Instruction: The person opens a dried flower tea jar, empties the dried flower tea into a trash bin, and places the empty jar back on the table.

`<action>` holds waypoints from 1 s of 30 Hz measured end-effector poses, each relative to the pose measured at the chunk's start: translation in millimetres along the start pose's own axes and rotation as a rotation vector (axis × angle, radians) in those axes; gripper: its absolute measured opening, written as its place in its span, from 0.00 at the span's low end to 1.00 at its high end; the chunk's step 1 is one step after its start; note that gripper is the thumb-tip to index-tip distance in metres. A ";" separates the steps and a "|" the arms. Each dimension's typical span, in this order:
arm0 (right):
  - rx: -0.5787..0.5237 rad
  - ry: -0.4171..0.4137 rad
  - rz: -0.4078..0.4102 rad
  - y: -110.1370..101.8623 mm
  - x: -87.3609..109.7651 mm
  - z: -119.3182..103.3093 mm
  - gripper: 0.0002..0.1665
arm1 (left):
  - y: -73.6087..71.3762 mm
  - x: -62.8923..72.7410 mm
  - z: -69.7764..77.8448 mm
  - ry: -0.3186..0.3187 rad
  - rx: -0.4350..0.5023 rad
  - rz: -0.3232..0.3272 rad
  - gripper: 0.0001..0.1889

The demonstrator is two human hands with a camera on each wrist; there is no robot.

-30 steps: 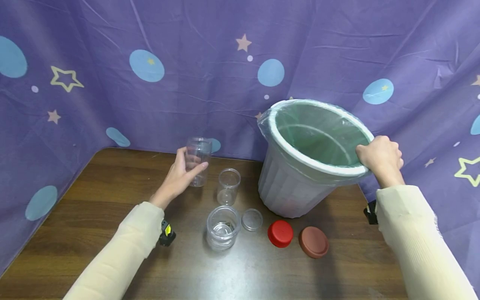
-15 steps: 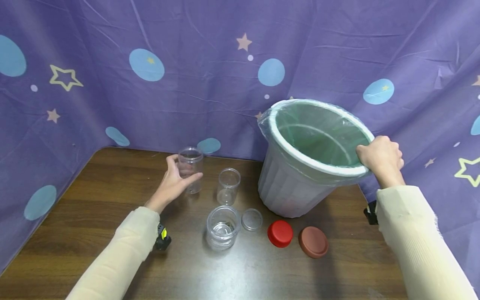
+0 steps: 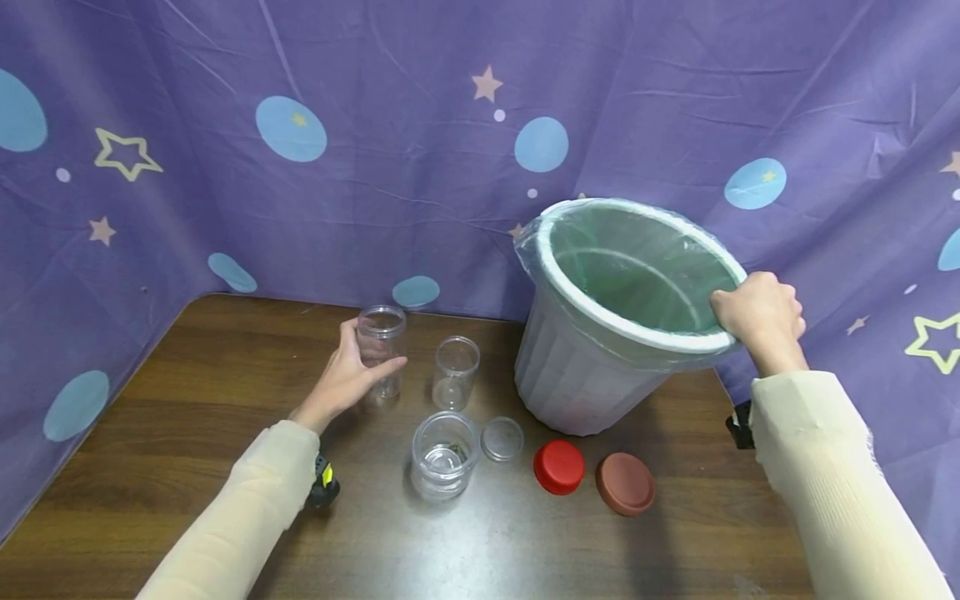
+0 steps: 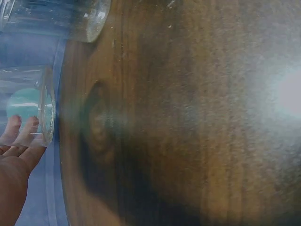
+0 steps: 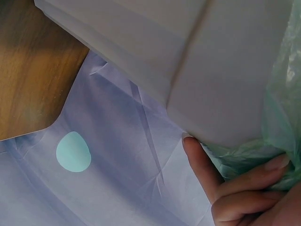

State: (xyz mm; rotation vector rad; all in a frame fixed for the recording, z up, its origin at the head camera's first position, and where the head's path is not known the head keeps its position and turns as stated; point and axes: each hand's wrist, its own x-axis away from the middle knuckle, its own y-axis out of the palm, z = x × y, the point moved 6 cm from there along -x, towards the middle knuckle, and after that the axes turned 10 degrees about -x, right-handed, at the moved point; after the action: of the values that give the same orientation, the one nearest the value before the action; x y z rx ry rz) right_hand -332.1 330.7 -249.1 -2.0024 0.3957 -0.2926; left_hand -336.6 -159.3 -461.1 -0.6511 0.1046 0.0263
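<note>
My left hand (image 3: pixel 348 377) grips a tall clear plastic jar (image 3: pixel 383 333) by its side, thumb in front and fingers behind. The jar is upright and has no lid. In the left wrist view, the jar (image 4: pixel 28 77) hangs over the wooden table with a shadow below, and fingers show through its wall. My right hand (image 3: pixel 763 318) grips the rim of a white trash can (image 3: pixel 592 367) with a pale green bag liner (image 3: pixel 637 279). The can leans to the right. From the right wrist, curled fingers (image 5: pixel 251 181) bunch the liner against the can's outside.
A second tall clear jar (image 3: pixel 456 371) stands right of the held one, with a wider clear jar (image 3: pixel 445 467) in front. A clear lid (image 3: pixel 502 438), a red lid (image 3: pixel 558 467) and a brownish-red lid (image 3: pixel 626 484) lie on the table (image 3: pixel 480 558). A purple curtain (image 3: pixel 420 183) hangs behind.
My left hand has brought the clear jar down and slightly left, toward the tabletop, and the jar has straightened. My right hand and the trash can have stayed put.
</note>
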 end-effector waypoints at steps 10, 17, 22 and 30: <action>-0.002 0.004 0.000 0.3 0.6 0.2 0.37 | 11.5 9.6 -8.6 0.003 -0.055 -0.058 0.45; 0.001 0.007 0.001 0.0 0.6 -0.1 0.37 | 16.1 15.1 -13.4 0.012 -0.071 -0.081 0.45; 0.002 0.006 0.001 0.0 0.8 -0.2 0.36 | 19.8 17.3 -15.6 0.027 -0.077 -0.091 0.44; 0.003 0.006 0.002 0.2 0.3 -1.0 0.36 | 22.4 19.1 -15.9 0.069 -0.101 -0.089 0.43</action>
State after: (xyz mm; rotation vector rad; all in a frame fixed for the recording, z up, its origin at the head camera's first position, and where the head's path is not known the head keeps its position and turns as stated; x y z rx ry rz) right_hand -332.2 329.7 -248.8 -1.9986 0.4005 -0.2978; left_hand -320.3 -151.3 -489.2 -0.7572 0.1410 -0.0767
